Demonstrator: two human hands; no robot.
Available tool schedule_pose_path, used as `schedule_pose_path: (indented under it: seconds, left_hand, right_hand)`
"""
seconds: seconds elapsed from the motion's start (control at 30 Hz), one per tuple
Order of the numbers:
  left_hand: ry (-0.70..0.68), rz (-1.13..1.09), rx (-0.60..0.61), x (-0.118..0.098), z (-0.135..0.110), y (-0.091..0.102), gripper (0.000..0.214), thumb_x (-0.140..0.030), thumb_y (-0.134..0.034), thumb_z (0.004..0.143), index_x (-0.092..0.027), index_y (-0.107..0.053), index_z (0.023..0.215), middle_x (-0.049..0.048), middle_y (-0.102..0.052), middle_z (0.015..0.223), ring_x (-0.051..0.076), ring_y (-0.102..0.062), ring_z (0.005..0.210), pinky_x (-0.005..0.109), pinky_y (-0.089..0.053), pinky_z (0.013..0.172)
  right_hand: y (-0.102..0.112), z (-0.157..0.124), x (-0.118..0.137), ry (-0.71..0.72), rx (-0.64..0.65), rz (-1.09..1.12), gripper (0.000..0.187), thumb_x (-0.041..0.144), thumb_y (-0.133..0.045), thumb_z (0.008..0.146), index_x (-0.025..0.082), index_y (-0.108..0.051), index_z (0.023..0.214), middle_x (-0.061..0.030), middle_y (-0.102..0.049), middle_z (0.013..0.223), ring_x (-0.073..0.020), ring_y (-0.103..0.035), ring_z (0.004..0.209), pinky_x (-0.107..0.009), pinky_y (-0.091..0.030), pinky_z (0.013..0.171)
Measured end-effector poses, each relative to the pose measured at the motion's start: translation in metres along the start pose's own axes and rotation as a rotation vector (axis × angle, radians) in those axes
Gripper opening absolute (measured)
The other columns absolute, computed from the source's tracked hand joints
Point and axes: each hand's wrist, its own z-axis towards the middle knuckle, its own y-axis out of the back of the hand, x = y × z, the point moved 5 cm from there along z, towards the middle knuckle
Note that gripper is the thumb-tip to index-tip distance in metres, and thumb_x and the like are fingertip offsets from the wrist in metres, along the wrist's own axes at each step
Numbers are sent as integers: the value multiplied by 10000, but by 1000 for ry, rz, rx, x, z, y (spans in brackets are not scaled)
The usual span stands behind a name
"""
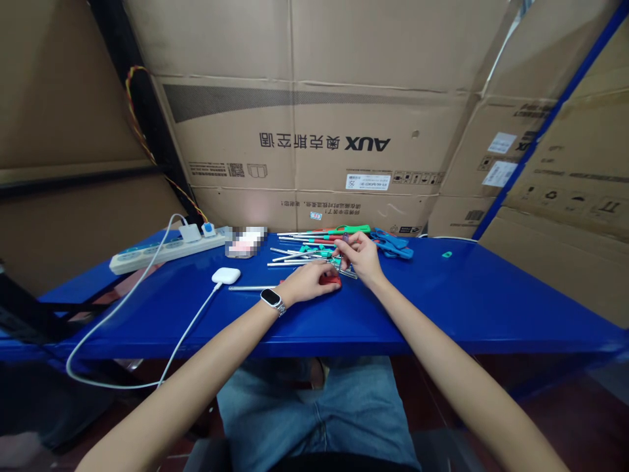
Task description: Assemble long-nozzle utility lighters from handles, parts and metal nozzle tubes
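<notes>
My left hand (310, 280) is closed over a red long-nosed lighter (333, 283) lying on the blue table. Its metal tube (251, 288) sticks out to the left, past my wristwatch. Just right of and above it, my right hand (361, 255) pinches a small, slim thing with a purplish see-through top (345, 238); its lower part is too small to make out. Behind both hands lie several metal tubes (287, 257) with green parts, and lighters with red and green handles (351, 229). Blue handles (393, 244) are piled beyond my right hand.
A white power strip (167, 252) with plugs and a cable stands at the left. Near it are a blurred-out phone (246, 242) and a white earbud case (226, 276) on a cord. A small green piece (447, 254) lies at right. Cardboard (319, 118) walls the back.
</notes>
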Motion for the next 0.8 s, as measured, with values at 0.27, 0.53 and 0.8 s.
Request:
schedule_pose_path:
  seconds: [0.27, 0.53, 0.8]
  left_hand:
    - [5, -22, -8, 0, 0, 1, 246, -410, -635, 871, -199, -665, 994, 65, -686, 1008, 220, -629, 905, 300, -471, 781]
    - [-15, -10, -6, 1, 1, 0, 230, -399, -631, 874, -203, -653, 992, 61, -682, 1014, 220, -622, 914, 309, -467, 802]
    - [3, 1, 6, 0, 0, 0, 240, -420, -635, 875, -185, -635, 927, 59, -668, 971, 206, -607, 860, 290, -448, 749]
  right_hand:
    - [5, -3, 3, -22, 165, 10, 405, 567, -695, 769, 190, -565, 843, -30, -736, 750, -103, -571, 409, -231, -439, 401]
    - [-2, -2, 1, -10, 51, -23, 565, 589, -778, 689, 237, -336, 684, -22, -730, 665, -99, -529, 333, -221, -386, 340]
    - [1, -7, 5, -23, 175, -15, 562, 610, -768, 692, 246, -358, 816, 1, -752, 694, -130, -606, 377, -229, -472, 383]
